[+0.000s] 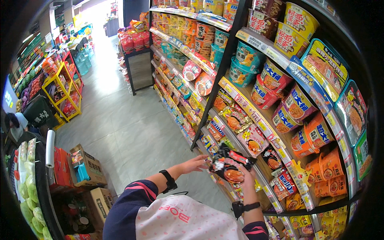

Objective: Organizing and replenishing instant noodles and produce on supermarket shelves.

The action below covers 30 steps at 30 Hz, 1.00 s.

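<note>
My right hand [247,177] grips a black packet of instant noodles [233,173] by its right side, in front of the lower shelves. A bowl of noodles is printed on the packet, and another dark packet [240,156] overlaps its upper edge. My left hand [195,164] reaches in from the left with fingers stretched out, their tips close to the packet's left edge; nothing is held in it. Just beyond, a pink noodle packet [253,140] and a black noodle packet [272,157] stand on the shelf.
Cup noodles [270,75] fill the upper shelves, whose price rails [255,111] jut out on my right. A black upright post [220,72] divides the shelving. Cardboard cartons [90,168] and a produce stand [31,192] line the left. A person [18,126] is at far left.
</note>
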Each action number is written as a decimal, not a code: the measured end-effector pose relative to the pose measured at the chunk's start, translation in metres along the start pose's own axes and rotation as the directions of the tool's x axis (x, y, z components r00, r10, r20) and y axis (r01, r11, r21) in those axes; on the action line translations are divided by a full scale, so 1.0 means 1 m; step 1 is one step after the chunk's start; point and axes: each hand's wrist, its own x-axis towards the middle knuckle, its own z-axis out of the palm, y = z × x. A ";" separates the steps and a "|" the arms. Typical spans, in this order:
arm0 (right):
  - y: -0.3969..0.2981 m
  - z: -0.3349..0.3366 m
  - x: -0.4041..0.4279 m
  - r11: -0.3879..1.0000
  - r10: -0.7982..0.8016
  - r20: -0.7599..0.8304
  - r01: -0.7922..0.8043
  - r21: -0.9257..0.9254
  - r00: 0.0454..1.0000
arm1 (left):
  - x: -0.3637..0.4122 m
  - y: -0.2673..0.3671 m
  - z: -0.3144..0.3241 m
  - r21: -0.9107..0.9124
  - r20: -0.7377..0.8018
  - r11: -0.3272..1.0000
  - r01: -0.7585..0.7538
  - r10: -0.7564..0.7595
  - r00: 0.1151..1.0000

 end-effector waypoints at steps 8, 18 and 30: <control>-0.010 0.047 -0.003 0.999 -0.032 0.109 0.029 0.027 0.994 | 0.014 0.016 0.019 -0.072 -0.058 0.997 0.021 -0.025 0.998; 0.000 0.022 -0.022 0.930 0.368 0.082 -0.367 -0.024 0.926 | 0.029 -0.001 0.013 -0.141 -0.155 0.979 -0.145 0.123 0.980; 0.014 0.056 -0.038 0.950 0.312 0.258 -0.294 -0.107 0.914 | -0.031 -0.002 -0.002 -0.146 -0.022 0.982 0.121 -0.126 0.992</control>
